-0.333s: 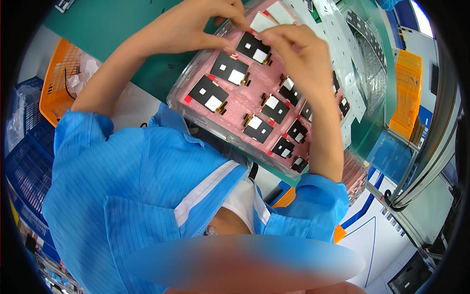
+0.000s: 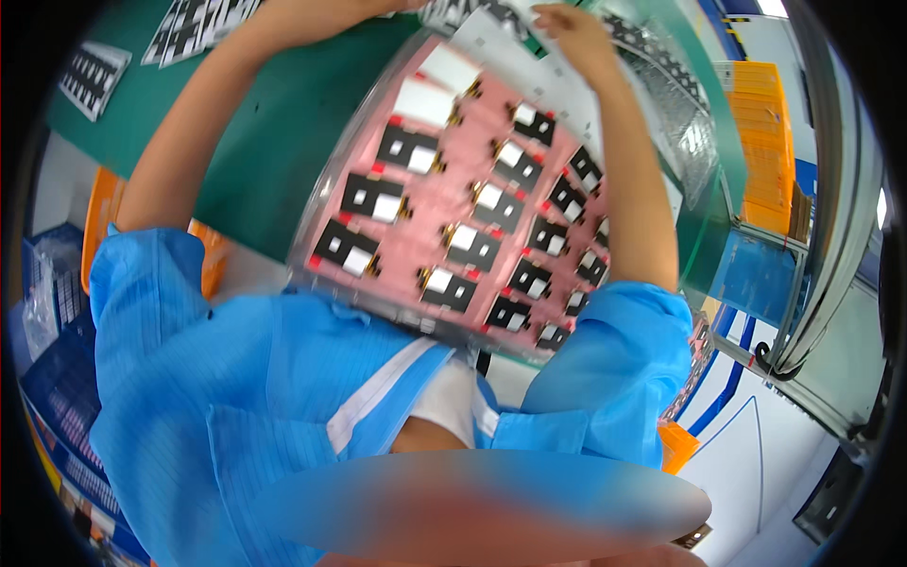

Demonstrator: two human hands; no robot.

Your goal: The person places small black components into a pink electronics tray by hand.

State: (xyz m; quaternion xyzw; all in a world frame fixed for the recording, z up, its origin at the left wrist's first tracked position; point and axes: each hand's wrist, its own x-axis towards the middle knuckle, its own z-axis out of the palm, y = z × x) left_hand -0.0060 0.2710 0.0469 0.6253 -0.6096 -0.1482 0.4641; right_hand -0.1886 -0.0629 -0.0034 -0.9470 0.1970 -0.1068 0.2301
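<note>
My left hand (image 2: 373,8) is at the upper edge, beyond the far left corner of a clear plastic tray (image 2: 304,222); its fingers are cut off and blurred. Past the tray's far side, over a white sheet (image 2: 491,47), is my right hand (image 2: 574,38), its fingers loosely bent and apart, with nothing visible in them. Pink lining (image 2: 463,170) fills the tray. On it lie rows of flat black pieces (image 2: 408,148) with white squares, gold-coloured tabs and red tags. Two pieces at the far left show plain white faces (image 2: 425,102).
The tray rests on a green tabletop (image 2: 255,151). Black-and-white patterned sheets (image 2: 94,80) lie at the far left, and clear plastic packaging (image 2: 685,142) at the right. Orange crates (image 2: 756,142) stand beyond the right edge; a blue basket (image 2: 66,378) is low at the left.
Both hands have left the pieces at the tray's far end and moved farther away, the left toward the upper edge. The view has shifted, so the tray appears lower and farther left.
</note>
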